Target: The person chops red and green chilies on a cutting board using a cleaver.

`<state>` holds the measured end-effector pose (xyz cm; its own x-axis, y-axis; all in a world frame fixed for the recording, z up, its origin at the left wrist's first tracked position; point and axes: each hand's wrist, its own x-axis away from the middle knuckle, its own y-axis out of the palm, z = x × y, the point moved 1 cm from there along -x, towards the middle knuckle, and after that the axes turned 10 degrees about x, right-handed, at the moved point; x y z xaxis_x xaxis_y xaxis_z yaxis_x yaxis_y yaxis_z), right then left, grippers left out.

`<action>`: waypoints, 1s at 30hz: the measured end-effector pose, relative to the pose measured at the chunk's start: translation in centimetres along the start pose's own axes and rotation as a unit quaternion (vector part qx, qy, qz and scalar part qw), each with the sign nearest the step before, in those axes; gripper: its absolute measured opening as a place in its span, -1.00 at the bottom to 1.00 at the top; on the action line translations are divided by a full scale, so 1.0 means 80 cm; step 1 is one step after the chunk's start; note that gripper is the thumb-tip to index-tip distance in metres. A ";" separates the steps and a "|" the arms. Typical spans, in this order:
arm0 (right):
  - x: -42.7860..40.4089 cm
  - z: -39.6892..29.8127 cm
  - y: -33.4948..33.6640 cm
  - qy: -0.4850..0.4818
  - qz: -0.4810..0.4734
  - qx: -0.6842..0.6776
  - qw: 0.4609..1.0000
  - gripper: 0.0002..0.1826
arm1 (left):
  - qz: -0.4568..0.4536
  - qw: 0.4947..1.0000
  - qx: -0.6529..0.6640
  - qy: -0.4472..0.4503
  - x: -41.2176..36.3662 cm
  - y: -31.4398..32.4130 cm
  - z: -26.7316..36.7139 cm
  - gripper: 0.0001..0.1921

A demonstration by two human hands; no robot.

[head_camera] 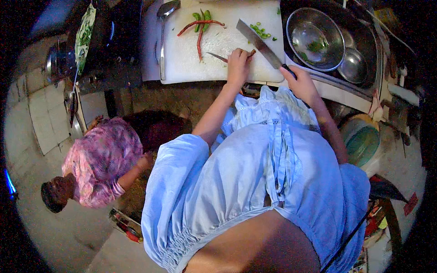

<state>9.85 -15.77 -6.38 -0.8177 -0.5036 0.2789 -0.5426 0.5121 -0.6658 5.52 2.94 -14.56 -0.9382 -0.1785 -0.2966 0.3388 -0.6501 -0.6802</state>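
Observation:
My left hand (239, 65) rests on a white cutting board (177, 71), closed on a dark red chili pepper (217, 57) whose two ends stick out past the fingers. My right hand (300, 82) grips the black handle of a wide-bladed kitchen knife (259, 44); its blade slants over the board, to the right of the chili. Cut green chili pieces (261, 31) lie beyond the blade. Farther left are red chilies (199, 44) crossed over whole green chilies (206, 20). A metal ladle (162, 44) lies along the board's left edge.
Right of the board, a metal bowl (315, 39) with some green leaves sits in a sink (374, 68), beside a smaller metal bowl (353, 65). At the left, another person (106, 160) in a pink patterned top is near the counter. A green tub (362, 143) stands below at the right.

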 end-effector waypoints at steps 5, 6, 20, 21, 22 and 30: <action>-0.013 0.005 0.012 0.022 -0.058 0.010 0.998 -0.64 | 0.048 0.998 0.029 -0.033 0.009 0.017 -0.009 -0.81; -0.018 0.007 0.013 0.020 -0.061 0.013 0.998 -0.64 | 0.064 0.998 0.028 -0.012 0.009 0.018 -0.008 -0.80; -0.065 -0.035 0.035 -0.041 -0.082 0.252 0.964 -0.54 | 0.029 0.999 -0.031 0.003 0.023 0.011 -0.008 -0.78; -0.070 -0.044 0.035 -0.043 -0.081 0.252 0.963 -0.54 | 0.052 0.998 -0.026 0.004 0.024 0.011 -0.006 -0.77; -0.074 -0.054 0.034 -0.047 -0.076 0.247 0.965 -0.55 | 0.053 0.998 -0.027 0.005 0.025 0.011 -0.007 -0.77; -0.061 -0.032 -0.007 -0.071 -0.015 0.104 0.992 -0.56 | 0.112 0.987 0.107 -0.040 0.005 0.013 -0.013 -0.86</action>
<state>13.66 -11.80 -5.65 -0.7577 -0.6176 0.2107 -0.5036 0.3481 -0.7907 5.59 2.95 -16.06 -0.8474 -0.3875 -0.3629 0.5230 -0.7271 -0.4448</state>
